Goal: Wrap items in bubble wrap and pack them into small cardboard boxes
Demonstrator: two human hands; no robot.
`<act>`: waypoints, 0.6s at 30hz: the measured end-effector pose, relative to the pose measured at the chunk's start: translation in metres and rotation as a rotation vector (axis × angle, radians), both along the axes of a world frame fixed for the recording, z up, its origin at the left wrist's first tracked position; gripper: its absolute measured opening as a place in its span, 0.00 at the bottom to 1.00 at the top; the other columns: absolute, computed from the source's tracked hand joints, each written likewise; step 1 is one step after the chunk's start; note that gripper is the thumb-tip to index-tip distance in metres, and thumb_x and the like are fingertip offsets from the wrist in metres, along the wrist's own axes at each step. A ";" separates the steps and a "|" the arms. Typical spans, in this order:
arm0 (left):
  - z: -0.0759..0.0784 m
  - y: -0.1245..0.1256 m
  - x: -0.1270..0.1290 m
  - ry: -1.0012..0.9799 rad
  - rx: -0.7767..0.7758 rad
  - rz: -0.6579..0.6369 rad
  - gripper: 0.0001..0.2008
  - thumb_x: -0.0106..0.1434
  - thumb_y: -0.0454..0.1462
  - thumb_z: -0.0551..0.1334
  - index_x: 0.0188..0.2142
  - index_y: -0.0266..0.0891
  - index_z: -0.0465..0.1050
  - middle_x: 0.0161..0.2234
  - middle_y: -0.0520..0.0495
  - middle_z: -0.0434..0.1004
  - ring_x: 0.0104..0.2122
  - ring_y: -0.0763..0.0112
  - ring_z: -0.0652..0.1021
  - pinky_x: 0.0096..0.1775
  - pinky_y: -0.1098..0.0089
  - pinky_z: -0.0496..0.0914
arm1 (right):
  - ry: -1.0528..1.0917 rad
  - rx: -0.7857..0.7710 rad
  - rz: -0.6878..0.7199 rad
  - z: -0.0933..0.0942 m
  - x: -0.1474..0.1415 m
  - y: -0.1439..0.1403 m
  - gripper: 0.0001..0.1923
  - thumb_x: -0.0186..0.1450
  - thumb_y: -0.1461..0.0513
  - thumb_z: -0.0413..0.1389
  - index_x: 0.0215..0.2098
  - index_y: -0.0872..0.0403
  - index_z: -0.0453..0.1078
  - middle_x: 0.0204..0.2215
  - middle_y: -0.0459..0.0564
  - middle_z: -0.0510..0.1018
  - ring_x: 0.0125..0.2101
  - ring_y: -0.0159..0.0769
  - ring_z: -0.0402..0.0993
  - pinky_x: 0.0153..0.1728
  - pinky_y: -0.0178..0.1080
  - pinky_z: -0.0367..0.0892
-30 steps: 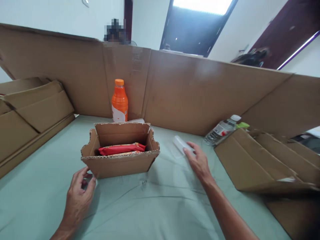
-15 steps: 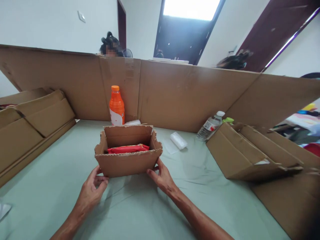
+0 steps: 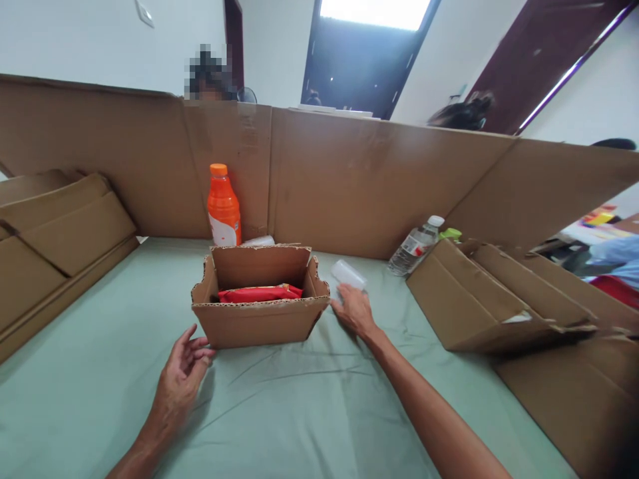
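At frame centre, the small clear plastic packet (image 3: 348, 273), long axis apparently running upper-left to lower-right, is touched by the right hand (image 3: 355, 309), fingers loosely spread; the left hand (image 3: 180, 372) is held half-curled, empty.

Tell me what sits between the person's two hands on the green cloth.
In the head view, an open brown cardboard box stands between left hand and right hand.

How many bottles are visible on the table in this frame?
2. An orange bottle stands upright against the cardboard wall behind the small open box. A clear water bottle leans at the right, beside the folded cardboard. Others may be hidden behind cardboard.
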State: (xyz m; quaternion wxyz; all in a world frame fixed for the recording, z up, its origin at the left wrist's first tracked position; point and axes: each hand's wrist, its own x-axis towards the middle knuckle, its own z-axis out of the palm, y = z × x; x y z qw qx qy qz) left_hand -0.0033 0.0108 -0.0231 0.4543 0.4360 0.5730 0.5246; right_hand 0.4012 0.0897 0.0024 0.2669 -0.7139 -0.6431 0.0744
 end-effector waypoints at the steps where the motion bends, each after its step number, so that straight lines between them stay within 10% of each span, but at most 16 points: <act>1: -0.001 0.000 0.000 0.004 -0.001 0.001 0.41 0.52 0.51 0.69 0.62 0.41 0.60 0.47 0.43 0.74 0.40 0.66 0.80 0.46 0.63 0.73 | -0.035 0.002 -0.024 -0.001 0.003 0.005 0.14 0.63 0.63 0.55 0.46 0.59 0.75 0.55 0.65 0.76 0.57 0.56 0.67 0.60 0.57 0.57; 8: -0.001 0.002 0.000 -0.044 -0.001 0.003 0.43 0.50 0.50 0.70 0.62 0.39 0.60 0.46 0.42 0.75 0.39 0.64 0.80 0.44 0.61 0.74 | -0.139 0.041 -0.044 0.019 0.014 -0.009 0.14 0.68 0.64 0.49 0.41 0.56 0.77 0.46 0.59 0.82 0.50 0.49 0.76 0.54 0.49 0.66; 18: 0.044 -0.039 -0.002 0.302 0.313 0.156 0.36 0.59 0.43 0.66 0.65 0.45 0.59 0.59 0.40 0.71 0.53 0.56 0.76 0.53 0.55 0.71 | -0.019 -0.068 0.440 0.073 -0.027 -0.184 0.12 0.72 0.57 0.52 0.44 0.49 0.77 0.49 0.51 0.82 0.50 0.42 0.78 0.54 0.48 0.70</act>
